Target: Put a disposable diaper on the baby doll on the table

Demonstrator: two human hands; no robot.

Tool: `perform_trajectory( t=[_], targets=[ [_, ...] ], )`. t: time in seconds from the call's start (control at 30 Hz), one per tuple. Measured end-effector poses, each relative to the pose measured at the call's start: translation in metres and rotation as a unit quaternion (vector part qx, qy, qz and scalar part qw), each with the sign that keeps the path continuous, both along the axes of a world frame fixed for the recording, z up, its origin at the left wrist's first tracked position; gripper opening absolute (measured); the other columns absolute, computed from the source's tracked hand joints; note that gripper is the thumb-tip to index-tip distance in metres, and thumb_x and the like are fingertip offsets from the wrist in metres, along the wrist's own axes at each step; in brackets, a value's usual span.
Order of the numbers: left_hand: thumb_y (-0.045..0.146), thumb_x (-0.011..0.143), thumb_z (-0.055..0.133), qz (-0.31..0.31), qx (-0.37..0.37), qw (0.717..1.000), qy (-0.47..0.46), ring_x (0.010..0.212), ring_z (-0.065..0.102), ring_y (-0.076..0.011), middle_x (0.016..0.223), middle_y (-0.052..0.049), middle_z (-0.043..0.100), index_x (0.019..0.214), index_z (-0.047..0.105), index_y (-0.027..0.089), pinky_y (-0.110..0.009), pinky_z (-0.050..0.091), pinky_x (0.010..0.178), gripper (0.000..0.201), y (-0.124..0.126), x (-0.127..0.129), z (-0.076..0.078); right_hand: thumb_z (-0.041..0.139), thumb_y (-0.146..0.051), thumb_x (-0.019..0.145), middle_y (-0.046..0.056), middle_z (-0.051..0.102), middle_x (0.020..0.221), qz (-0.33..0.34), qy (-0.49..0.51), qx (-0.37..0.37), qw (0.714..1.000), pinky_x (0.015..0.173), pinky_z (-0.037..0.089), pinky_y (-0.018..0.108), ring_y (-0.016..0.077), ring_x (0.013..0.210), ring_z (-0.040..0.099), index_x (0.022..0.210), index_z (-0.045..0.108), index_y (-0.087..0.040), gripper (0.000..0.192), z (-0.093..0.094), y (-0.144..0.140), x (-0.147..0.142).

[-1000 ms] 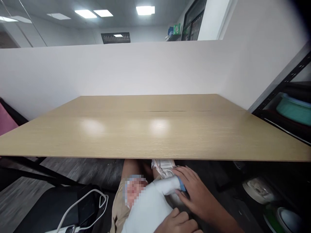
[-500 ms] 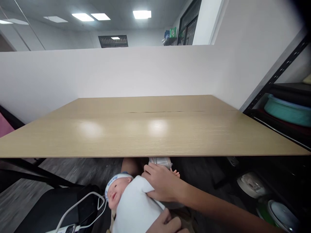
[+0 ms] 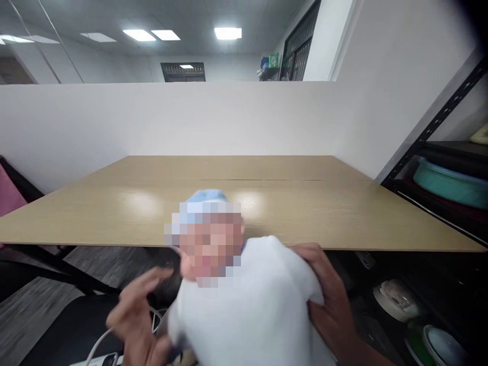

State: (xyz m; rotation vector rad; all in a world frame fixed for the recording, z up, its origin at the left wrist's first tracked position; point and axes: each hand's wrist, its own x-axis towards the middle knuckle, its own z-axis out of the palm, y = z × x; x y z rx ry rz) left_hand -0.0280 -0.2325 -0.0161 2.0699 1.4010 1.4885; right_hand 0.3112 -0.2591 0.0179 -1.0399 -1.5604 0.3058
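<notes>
A baby doll (image 3: 251, 305) in a white top and a pale blue and white cap (image 3: 208, 198) is upright in front of me, its head rising over the table's front edge. My right hand (image 3: 330, 300) is wrapped round the doll's side at the right, thumb and fingers pressing into the white cloth. To the left of the doll's head, my left hand (image 3: 141, 310) is raised with its fingers stretched and apart, slightly blurred, holding nothing. The doll's face is pixelated, and its lower body is out of view.
A light wooden table (image 3: 305, 208) spans the view, with a white partition (image 3: 229, 119) behind it. At lower left are a black chair (image 3: 72, 330) and a white cable (image 3: 97, 345). Black shelving on the right holds a teal basin (image 3: 450, 180) and round containers (image 3: 396, 300).
The doll has come up from my lap, from lying tilted to upright. My left hand has moved to the left, off the doll; my right hand now grips its side.
</notes>
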Motion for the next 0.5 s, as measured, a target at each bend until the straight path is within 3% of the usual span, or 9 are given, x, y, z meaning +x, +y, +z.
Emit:
perform_trajectory(
  t=[0.07,0.13,0.23,0.37,0.5],
  targets=[
    [0.077,0.102,0.058,-0.078,-0.058,0.995,0.007,0.127,0.070,-0.0361,0.140,-0.015,0.068,0.155,0.048,0.024,-0.056,0.062,0.108,0.075,0.031,-0.005,0.004,0.061,-0.041,0.100,0.005,0.072,0.113,-0.049,0.040,-0.018,0.998,0.084,0.059,0.036,0.0267,0.100,0.071,0.123,0.071,-0.029,0.027,0.002,0.009,0.004],
    [0.065,0.100,0.073,-0.169,-0.160,0.970,0.064,0.128,0.071,-0.0353,0.145,-0.015,0.070,0.162,0.042,0.026,-0.050,0.062,0.107,0.079,0.058,-0.002,0.015,0.064,-0.041,0.097,0.006,0.074,0.116,-0.088,0.085,-0.055,0.991,0.088,0.060,0.037,0.0281,0.106,0.072,0.120,0.073,-0.028,0.028,0.002,0.025,0.006],
    [0.059,0.096,0.081,-0.218,-0.221,0.941,0.137,0.129,0.071,-0.0337,0.150,-0.011,0.071,0.159,0.049,0.031,-0.043,0.059,0.107,0.075,0.089,0.013,0.036,0.063,-0.037,0.095,0.007,0.076,0.120,-0.112,0.103,-0.109,0.982,0.092,0.059,0.039,0.0298,0.112,0.072,0.119,0.074,-0.027,0.028,0.000,0.050,0.016],
    [0.058,0.100,0.076,-0.231,-0.201,0.941,0.145,0.123,0.073,-0.0301,0.143,-0.006,0.076,0.147,0.063,0.030,-0.038,0.056,0.104,0.056,0.120,0.030,0.051,0.067,-0.035,0.092,0.007,0.075,0.117,-0.125,-0.035,-0.128,0.983,0.093,0.057,0.043,0.0311,0.109,0.072,0.115,0.075,-0.027,0.026,-0.006,0.071,0.052],
    [0.053,0.097,0.078,-0.241,-0.219,0.928,0.183,0.116,0.074,-0.0298,0.132,-0.004,0.080,0.137,0.069,0.028,-0.038,0.055,0.097,0.048,0.146,0.039,0.045,0.068,-0.032,0.096,0.007,0.074,0.122,-0.110,-0.199,-0.158,0.961,0.090,0.058,0.042,0.0299,0.108,0.074,0.120,0.075,-0.030,0.025,-0.016,0.075,0.088]
  ],
)
